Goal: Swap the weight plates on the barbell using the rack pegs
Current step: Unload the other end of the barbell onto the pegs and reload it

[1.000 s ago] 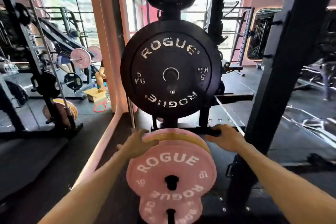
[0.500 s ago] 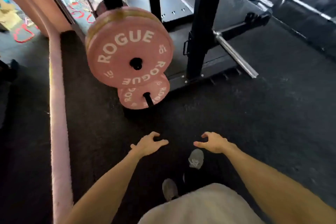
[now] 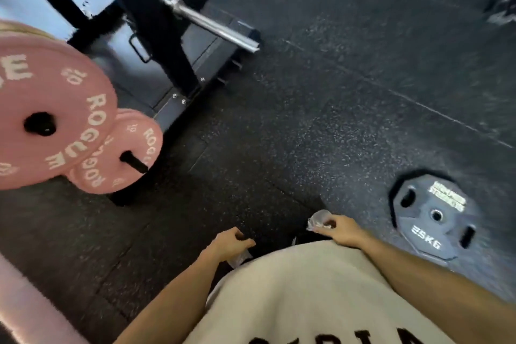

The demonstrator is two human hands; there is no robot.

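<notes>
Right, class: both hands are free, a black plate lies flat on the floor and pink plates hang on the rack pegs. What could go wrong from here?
1. The black plate lies flat on the floor close by the person's feet; a step sideways could trip on it.
2. Lifting it from flat, fingers may get pinched under its rim.
3. The bare barbell sleeve juts out low; a shin could strike it.

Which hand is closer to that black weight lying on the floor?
The right hand, I think. The black plate lies flat on the floor on the person's right side, just beyond that hand. The left hand hangs farther off. Both hands hold nothing.
</notes>
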